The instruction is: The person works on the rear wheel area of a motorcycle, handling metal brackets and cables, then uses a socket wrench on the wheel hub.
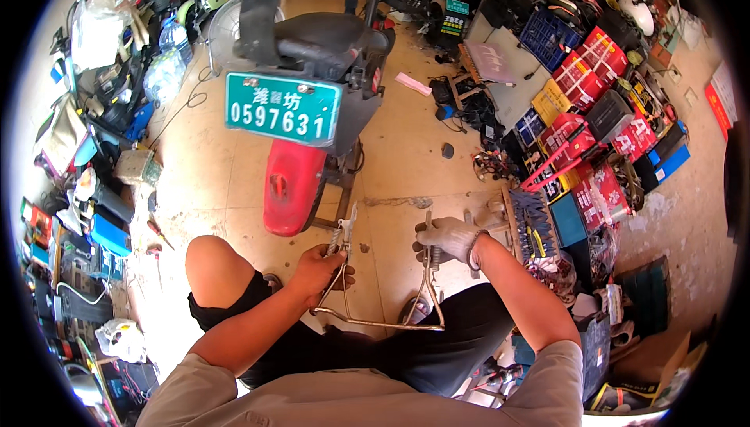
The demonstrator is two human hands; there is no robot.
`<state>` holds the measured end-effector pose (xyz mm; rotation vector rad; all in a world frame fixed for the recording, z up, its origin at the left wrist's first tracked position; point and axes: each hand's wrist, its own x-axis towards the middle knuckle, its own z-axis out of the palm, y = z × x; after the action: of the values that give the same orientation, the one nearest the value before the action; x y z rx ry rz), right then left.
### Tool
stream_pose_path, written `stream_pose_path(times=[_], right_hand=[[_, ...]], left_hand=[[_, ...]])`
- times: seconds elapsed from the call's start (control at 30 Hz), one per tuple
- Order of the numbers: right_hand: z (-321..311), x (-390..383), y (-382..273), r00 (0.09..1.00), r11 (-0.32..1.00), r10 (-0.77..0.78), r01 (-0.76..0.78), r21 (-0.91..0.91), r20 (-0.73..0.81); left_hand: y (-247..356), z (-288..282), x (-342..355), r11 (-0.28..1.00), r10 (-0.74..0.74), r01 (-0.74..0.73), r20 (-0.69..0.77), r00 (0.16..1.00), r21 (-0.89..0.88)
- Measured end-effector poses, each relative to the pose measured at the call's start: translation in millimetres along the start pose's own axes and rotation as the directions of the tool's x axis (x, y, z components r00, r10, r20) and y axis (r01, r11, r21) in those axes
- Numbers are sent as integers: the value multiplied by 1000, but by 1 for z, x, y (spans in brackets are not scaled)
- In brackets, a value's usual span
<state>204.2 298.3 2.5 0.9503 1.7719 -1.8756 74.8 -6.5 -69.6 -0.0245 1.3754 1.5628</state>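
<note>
A U-shaped bent metal stand (383, 324) hangs between my hands, its crossbar toward my lap and its two legs pointing away from me. My bare left hand (320, 272) is closed round the left leg, close to a pale bracket at its far end. On the right leg, my right hand (453, 238), in a grey-white work glove, grips near a coil spring. Just beyond my left hand stands a scooter with a red rear fender (294, 189), a green licence plate (283, 108) and a black seat (322, 32).
To the right, a tray of pliers and other hand tools (535, 228) lies near my right forearm. Red boxes (598, 64) and a blue crate (547, 39) are stacked behind it. A screwdriver (161, 233) rests on the tiled floor at left, beside piled parts and a grey container (137, 167).
</note>
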Motion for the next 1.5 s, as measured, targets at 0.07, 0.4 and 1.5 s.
stream_pose_path(times=[0.07,0.4,1.5], right_hand=[[14,1,-4,999,992,35,-33,124,-9],[107,53,-2,987,985,151,-144,-99,64],[162,265,9,910,905,-324,378,196,-260]], left_hand=[[0,-9,-6,1000,-14,14,-20,1000,-6],[-20,-92,-51,994,-91,81,-143,986,-70],[63,-227,168,754,347,-26,-363,865,656]])
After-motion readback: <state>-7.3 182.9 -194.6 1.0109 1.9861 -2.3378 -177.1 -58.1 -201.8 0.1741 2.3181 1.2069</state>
